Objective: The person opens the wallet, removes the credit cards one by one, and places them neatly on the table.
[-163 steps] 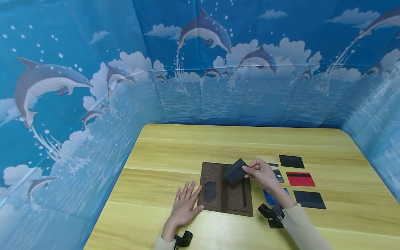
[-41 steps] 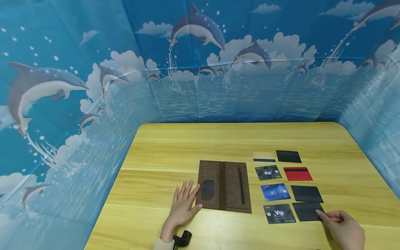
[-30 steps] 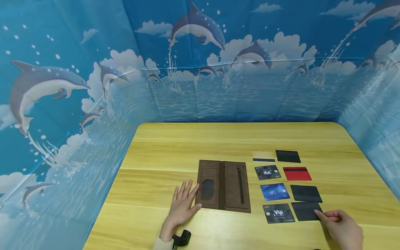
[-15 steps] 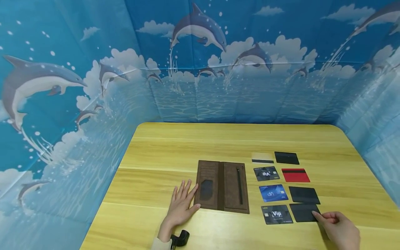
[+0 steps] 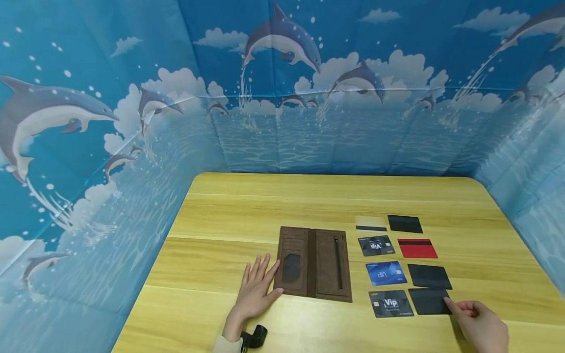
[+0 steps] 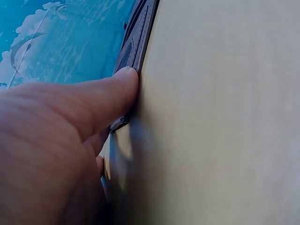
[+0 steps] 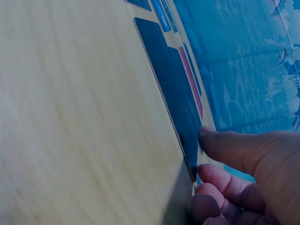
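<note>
A brown wallet point(image 5: 312, 264) lies unfolded on the table, with card slots and a dark window on its left half and a zip on its right. My left hand point(image 5: 256, 289) rests flat at its left edge, fingers straight; in the left wrist view the thumb point(image 6: 110, 91) touches the wallet's edge point(image 6: 139, 42). My right hand point(image 5: 478, 321) pinches the right end of a black card point(image 5: 427, 301), which lies on the table at the near end of the cards. The right wrist view has the thumb point(image 7: 225, 145) at that card's edge with the other fingers curled below.
Beside the wallet lie two columns of cards: a whitish striped card point(image 5: 371, 224), a dark Vip card point(image 5: 376, 245), a blue card point(image 5: 386, 273), a nearer Vip card point(image 5: 391, 303), a red card point(image 5: 417, 248) and black cards point(image 5: 405, 223). A dolphin curtain point(image 5: 282, 132) surrounds the table.
My right hand has carried a black card from above the wallet to the near end of the right column. During the last second both hands stay almost still.
</note>
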Tool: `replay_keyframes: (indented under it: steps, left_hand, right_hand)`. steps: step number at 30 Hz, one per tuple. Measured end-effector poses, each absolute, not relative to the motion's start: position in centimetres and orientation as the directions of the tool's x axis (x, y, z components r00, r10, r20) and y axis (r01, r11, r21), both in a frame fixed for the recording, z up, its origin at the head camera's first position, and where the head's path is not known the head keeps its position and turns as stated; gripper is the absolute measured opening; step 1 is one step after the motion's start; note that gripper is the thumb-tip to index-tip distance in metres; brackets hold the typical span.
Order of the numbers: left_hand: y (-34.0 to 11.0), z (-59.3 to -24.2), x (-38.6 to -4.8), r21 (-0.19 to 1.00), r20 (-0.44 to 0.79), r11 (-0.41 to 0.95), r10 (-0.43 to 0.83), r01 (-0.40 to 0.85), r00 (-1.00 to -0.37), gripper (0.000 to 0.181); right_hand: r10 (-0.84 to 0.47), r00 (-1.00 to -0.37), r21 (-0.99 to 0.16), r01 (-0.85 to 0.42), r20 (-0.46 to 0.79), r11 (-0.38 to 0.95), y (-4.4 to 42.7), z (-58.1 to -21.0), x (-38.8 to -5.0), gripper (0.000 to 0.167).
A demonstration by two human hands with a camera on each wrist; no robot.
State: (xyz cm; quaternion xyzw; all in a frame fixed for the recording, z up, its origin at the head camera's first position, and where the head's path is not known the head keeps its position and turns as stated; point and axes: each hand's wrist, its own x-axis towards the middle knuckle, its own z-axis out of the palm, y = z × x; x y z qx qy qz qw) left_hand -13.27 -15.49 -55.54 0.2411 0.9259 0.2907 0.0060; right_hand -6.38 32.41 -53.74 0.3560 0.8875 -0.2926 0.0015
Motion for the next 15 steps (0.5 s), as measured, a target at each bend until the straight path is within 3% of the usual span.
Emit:
replay_keyframes:
  steps: [15]
  left_hand:
    - [-15.44, -55.43, -13.28, 0.551, 0.1, 0.718, 0.448, 0.424, -0.888, 0.063]
  right_hand:
    - [0.608, -0.766, -0.499, 0.619, -0.209, 0.607, 32.84, -53.88, -6.5, 0.054]
